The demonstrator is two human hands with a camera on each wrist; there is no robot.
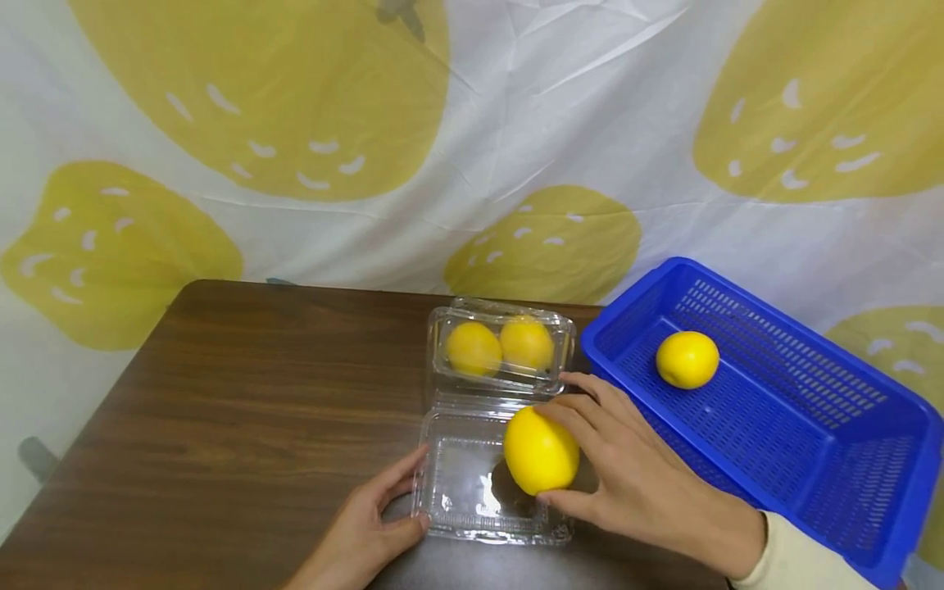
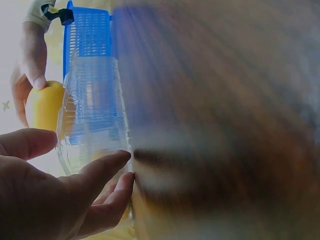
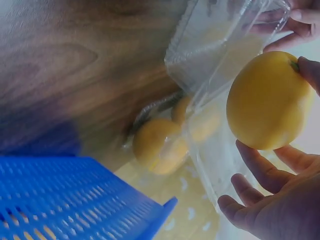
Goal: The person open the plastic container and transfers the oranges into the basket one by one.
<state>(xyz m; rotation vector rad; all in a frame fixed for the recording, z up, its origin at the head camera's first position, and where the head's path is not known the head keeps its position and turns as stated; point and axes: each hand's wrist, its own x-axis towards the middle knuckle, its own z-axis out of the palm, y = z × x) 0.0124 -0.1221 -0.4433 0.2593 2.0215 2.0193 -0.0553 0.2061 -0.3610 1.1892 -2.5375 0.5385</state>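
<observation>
My right hand (image 1: 627,467) holds a round yellow fruit (image 1: 542,451) between thumb and fingers. A small green stem mark shows on the fruit (image 3: 270,100) in the right wrist view. In the head view, the fruit overlaps the right part of an open clear plastic clamshell container (image 1: 460,475). At the container's left edge is my left hand (image 1: 365,524), its thumb at the rim and its fingers along the side, gripping it. Just behind, two more yellow fruits (image 1: 474,348) show through clear plastic (image 1: 509,383).
A blue perforated basket (image 1: 782,459) stands to the right, with one yellow fruit (image 1: 687,360) inside. All this sits on a dark wooden table (image 1: 295,393). A white cloth (image 1: 332,238) with yellow fruit-like prints hangs behind the table's back edge.
</observation>
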